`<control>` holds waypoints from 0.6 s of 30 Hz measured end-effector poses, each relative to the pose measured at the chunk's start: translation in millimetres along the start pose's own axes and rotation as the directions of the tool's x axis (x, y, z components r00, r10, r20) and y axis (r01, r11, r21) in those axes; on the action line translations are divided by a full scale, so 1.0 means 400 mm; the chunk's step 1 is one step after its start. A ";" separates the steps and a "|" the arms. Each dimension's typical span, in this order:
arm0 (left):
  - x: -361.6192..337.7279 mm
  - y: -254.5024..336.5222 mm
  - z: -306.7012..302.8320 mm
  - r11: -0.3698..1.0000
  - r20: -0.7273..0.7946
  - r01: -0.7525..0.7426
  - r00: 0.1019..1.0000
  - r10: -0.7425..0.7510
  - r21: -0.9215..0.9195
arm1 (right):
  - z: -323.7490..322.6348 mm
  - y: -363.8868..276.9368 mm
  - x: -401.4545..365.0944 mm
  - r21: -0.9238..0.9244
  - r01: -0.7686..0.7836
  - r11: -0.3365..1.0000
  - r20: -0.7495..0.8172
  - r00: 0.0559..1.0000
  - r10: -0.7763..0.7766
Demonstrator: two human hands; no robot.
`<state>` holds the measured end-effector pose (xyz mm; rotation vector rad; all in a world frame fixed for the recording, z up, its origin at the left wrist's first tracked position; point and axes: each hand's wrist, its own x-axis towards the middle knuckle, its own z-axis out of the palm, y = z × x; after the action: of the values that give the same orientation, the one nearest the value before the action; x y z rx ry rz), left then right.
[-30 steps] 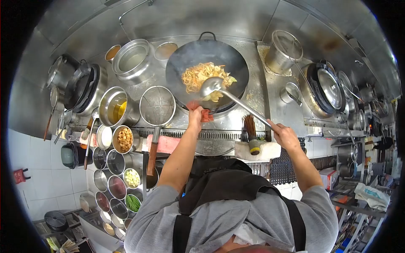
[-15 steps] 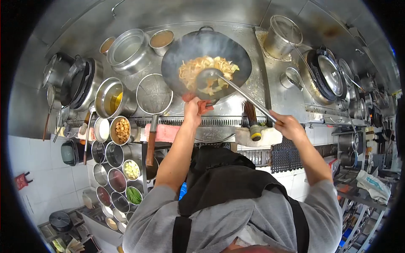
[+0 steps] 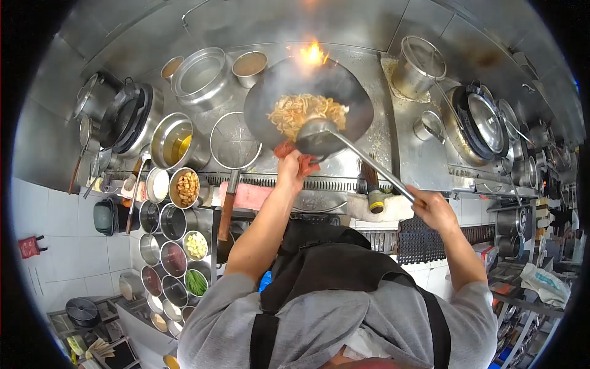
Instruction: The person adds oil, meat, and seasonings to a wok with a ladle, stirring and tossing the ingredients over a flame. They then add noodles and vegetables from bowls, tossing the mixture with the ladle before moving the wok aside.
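Note:
A large dark wok (image 3: 359, 92) with steam rising over it sits on the stove, holding browned noodles (image 3: 301, 111). My left hand (image 3: 289, 169) is closed at the wok's near side, round a folded red cloth (image 3: 302, 161) that covers the handle. In my right hand (image 3: 435, 210) is the end of a long steel ladle (image 3: 372, 163). The ladle's bowl rests at the near edge of the noodles, inside the wok. Flames (image 3: 313, 54) flare up behind the far rim.
Left of the wok lie a wire strainer (image 3: 236, 141) and a pot of oil (image 3: 175, 141). Several ingredient tins, one with green stalks (image 3: 196, 283), stand lower left. A bristle brush (image 3: 372, 187) lies near the ladle's shaft. Stacked pans (image 3: 485, 123) stand at right.
Flames have appeared behind the wok. The noodles now lie heaped together and look browner, and the ladle's bowl has moved nearer to me. Both hands keep their hold.

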<state>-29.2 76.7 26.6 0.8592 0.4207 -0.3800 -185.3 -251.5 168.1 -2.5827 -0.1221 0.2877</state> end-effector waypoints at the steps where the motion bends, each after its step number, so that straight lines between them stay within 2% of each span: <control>1: 0.036 -0.004 -0.006 1.000 0.022 -0.016 1.000 0.016 0.023 | 0.026 0.016 0.031 0.008 -0.007 1.000 0.000 1.000 0.007; 3: 0.031 -0.025 -0.018 0.999 0.036 -0.014 0.999 0.012 0.047 | 0.089 0.040 0.090 -0.074 0.046 0.996 -0.085 0.995 -0.052; 5: -0.006 -0.036 -0.011 0.987 -0.004 -0.144 0.989 0.145 0.077 | 0.159 0.053 0.117 -0.106 0.043 0.993 -0.122 0.991 -0.056; 6: -0.016 -0.079 -0.057 0.991 0.008 -0.082 0.997 0.082 0.103 | 0.168 0.050 0.130 -0.154 0.057 0.986 -0.177 0.981 -0.084; 7: -0.061 -0.105 -0.068 0.992 -0.043 -0.065 0.997 0.070 0.113 | 0.149 0.018 0.111 -0.201 0.058 0.978 -0.180 0.979 -0.095; 9: -0.166 -0.138 -0.081 0.992 -0.168 -0.015 0.985 0.035 0.122 | 0.115 0.012 0.059 -0.168 0.063 0.984 -0.168 0.982 -0.092; 11: -0.202 -0.098 -0.054 0.994 -0.146 0.005 0.989 0.012 0.112 | 0.052 -0.009 0.003 -0.096 0.074 0.993 -0.110 0.990 -0.084; 12: -0.181 -0.073 -0.041 0.999 -0.151 -0.031 0.988 0.033 0.017 | 0.037 -0.008 -0.012 -0.055 0.094 0.994 -0.110 0.989 -0.099; 13: -0.143 -0.041 -0.022 0.995 -0.160 -0.066 0.986 0.053 -0.077 | 0.008 -0.014 -0.027 -0.009 -0.029 1.000 0.004 1.000 0.029; 15: -0.096 0.022 0.035 0.995 -0.115 -0.096 0.989 0.091 -0.041 | 0.001 0.003 -0.016 -0.007 0.023 1.000 0.011 1.000 -0.023; 17: -0.007 0.025 0.014 0.996 0.022 0.006 1.000 -0.008 0.092 | 0.014 0.007 0.035 -0.032 0.018 0.999 0.006 1.000 -0.018; 18: 0.032 0.019 0.000 0.996 0.021 0.009 1.000 -0.011 0.094 | 0.033 0.010 0.065 -0.051 0.008 0.999 0.005 1.000 -0.008</control>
<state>-14.7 79.3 25.1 0.9443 0.3899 -0.4202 -163.0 -244.4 150.3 -2.6318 -0.1427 0.2913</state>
